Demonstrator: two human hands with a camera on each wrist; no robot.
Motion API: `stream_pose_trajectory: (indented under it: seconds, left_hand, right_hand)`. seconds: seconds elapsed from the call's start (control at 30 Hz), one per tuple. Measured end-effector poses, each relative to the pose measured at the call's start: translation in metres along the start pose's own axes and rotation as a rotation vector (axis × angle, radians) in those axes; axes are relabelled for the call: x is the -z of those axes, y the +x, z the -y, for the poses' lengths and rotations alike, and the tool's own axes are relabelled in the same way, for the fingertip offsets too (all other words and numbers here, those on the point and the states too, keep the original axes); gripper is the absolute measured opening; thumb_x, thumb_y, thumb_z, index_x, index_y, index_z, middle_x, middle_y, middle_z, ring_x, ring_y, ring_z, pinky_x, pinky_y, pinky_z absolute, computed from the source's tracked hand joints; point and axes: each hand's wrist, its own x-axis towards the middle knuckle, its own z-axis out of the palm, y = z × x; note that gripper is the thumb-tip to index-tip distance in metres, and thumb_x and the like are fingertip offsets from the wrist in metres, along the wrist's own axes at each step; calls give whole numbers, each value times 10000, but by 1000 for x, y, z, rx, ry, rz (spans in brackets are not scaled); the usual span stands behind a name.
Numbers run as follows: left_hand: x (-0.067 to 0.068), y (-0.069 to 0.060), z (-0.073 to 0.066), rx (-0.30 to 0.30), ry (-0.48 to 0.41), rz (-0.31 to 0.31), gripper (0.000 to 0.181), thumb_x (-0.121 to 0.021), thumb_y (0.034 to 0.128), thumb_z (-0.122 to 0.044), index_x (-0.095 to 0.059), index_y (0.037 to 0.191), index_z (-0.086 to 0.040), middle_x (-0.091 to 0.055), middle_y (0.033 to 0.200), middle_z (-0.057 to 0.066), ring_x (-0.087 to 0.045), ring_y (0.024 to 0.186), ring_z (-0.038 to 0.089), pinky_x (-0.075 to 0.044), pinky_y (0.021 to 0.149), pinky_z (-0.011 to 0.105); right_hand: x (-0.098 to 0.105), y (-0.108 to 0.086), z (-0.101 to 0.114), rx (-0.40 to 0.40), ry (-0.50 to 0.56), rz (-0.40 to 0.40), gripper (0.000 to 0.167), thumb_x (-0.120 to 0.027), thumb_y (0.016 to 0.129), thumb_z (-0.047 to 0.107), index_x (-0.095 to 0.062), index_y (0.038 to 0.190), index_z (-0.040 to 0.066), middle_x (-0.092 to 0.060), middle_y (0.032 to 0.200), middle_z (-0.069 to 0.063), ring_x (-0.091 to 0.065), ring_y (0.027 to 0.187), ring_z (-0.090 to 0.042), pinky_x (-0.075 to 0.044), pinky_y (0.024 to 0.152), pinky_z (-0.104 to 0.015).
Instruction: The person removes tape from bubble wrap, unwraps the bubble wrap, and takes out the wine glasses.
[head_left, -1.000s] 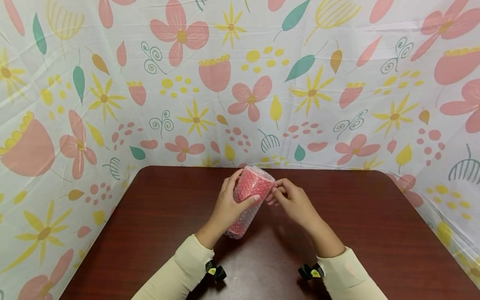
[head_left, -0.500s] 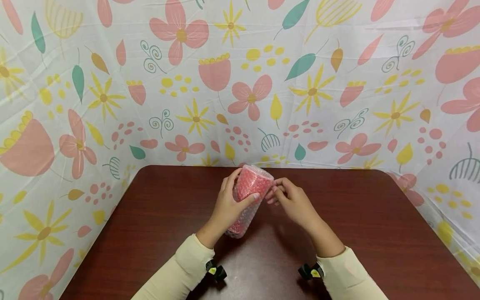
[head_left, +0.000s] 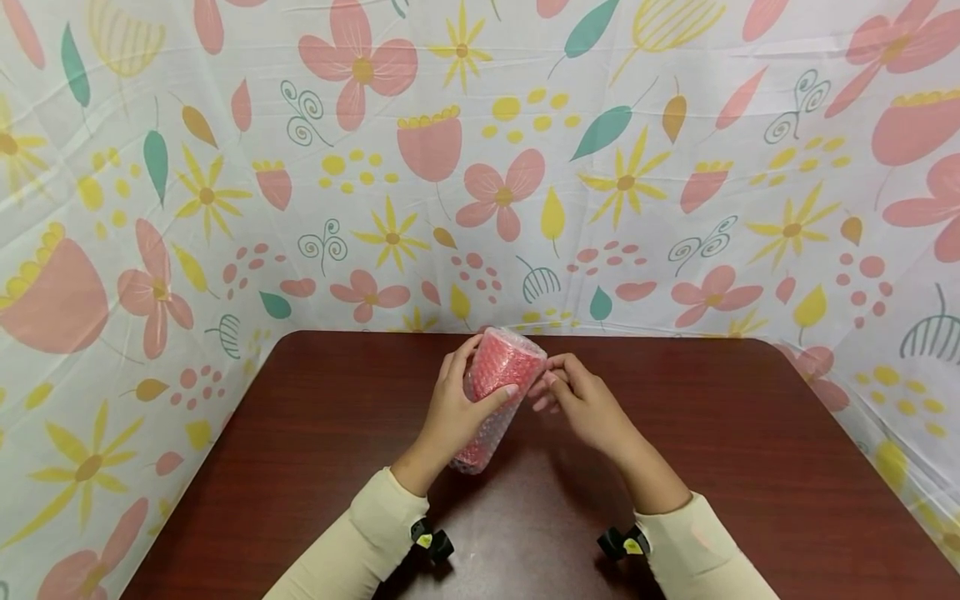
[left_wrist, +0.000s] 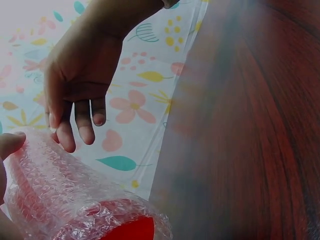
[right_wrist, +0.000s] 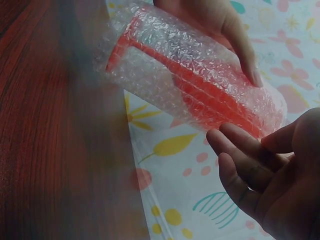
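Red bundle (head_left: pixel 508 371) tilted between two hands over the table (head_left: pixel 322 433).
The left hand (head_left: pixel 461 408) curls round its side, thumb across the front; the right hand (head_left: pixel 588 408) pinches the bubble wrap (right_wrist: pixel 150 70) at the upper end's edge, other fingers loosely extended. Whether the lower end touches the table, I cannot tell.

Red package (head_left: pixel 508 367), white floral backdrop (head_left: pixel 480 187), brown table (head_left: pixel 540 500)

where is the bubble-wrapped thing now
In the head view, the bubble-wrapped thing is just below centre, held by the left hand, its upper end by the right hand.
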Motion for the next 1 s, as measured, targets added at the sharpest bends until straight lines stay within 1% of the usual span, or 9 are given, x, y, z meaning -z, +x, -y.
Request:
stream_pose_trajectory:
  seconds: [0.1, 0.27, 0.43, 0.57, 0.67, 0.77, 0.83, 0.93, 1.0]
  left_hand:
    - [0, 0, 0, -4, 0, 0, 859, -823, 824, -464, -366, 1540, -338, -465, 1381, 51, -533, 1225, 231, -502, 974, 484]
    - [1, 0, 1, -3, 5, -2, 861, -823, 824, -462, -360, 1541, -349, -458, 1388, 43, -527, 1235, 231, -504, 978, 492]
    - [1, 0, 1, -3, 5, -2, 854, -824, 824, -460, -360, 1535, -368, -461, 1384, 35, -528, 1234, 220, -505, 978, 484]
    - [1, 1, 1, -2, 7, -4, 842, -817, 828, -470, -356, 1528, -394, -463, 1381, 30, -523, 1237, 210, -500, 982, 477]
    - [2, 1, 1, 2, 9, -6, 839, -815, 832, -467, -358, 1531, -384, -464, 1379, 33, -526, 1229, 213, -502, 976, 478]
    - [2, 1, 1, 8, 6, -3, 852, -814, 836, -457, -359, 1545, -330, -464, 1378, 41, -531, 1215, 225, -507, 967, 486]
    - [2, 1, 1, 12, 3, 0, 854, -812, 838, -456, -355, 1548, -326, -463, 1377, 40, -534, 1211, 228, -512, 962, 489]
    - [1, 1, 1, 16, -3, 6, 846, -806, 842, -464, -351, 1545, -349, -462, 1377, 35, -534, 1214, 224, -513, 963, 485]
    - [1, 0, 1, 15, -1, 7, 842, -804, 841, -472, -349, 1542, -368, -464, 1376, 32, -536, 1212, 221, -514, 961, 479]
  right_hand:
    - [0, 0, -1, -5, 22, 5, 209, -437, 1096, 214, -470, 1234, 61, -746, 1041, -156, -721, 876, -405, -597, 725, -274]
    - [0, 1, 0, -15, 31, -3, 192, -461, 1087, 205, -464, 1170, 32, -757, 1041, -169, -727, 865, -404, -590, 713, -263]
    - [0, 0, 3, -16, 70, 3, 193, -452, 1089, 182, -463, 1166, 6, -745, 1023, -202, -741, 837, -341, -593, 712, -288]
    - [0, 1, 2, -7, 103, 2, 203, -435, 1094, 172, -461, 1171, -13, -719, 950, -202, -746, 788, -286, -600, 711, -359]
    - [1, 1, 3, 0, 116, -7, 204, -437, 1093, 164, -474, 1165, -23, -679, 852, -194, -733, 752, -316, -593, 702, -385]
    - [2, -1, 4, 6, 116, -22, 193, -451, 1088, 161, -497, 1151, -16, -611, 741, -178, -707, 699, -353, -579, 693, -361]
    - [2, -1, 5, 9, 123, -24, 193, -452, 1087, 159, -500, 1146, -17, -566, 693, -172, -689, 670, -386, -575, 697, -362]
    - [2, -2, 5, 12, 155, -10, 170, -443, 1088, 145, -490, 1133, -12, -545, 676, -174, -671, 650, -425, -575, 690, -373]
    - [2, -2, 5, 10, 189, 2, 163, -435, 1088, 134, -478, 1127, -18, -554, 682, -186, -674, 643, -411, -577, 681, -395]
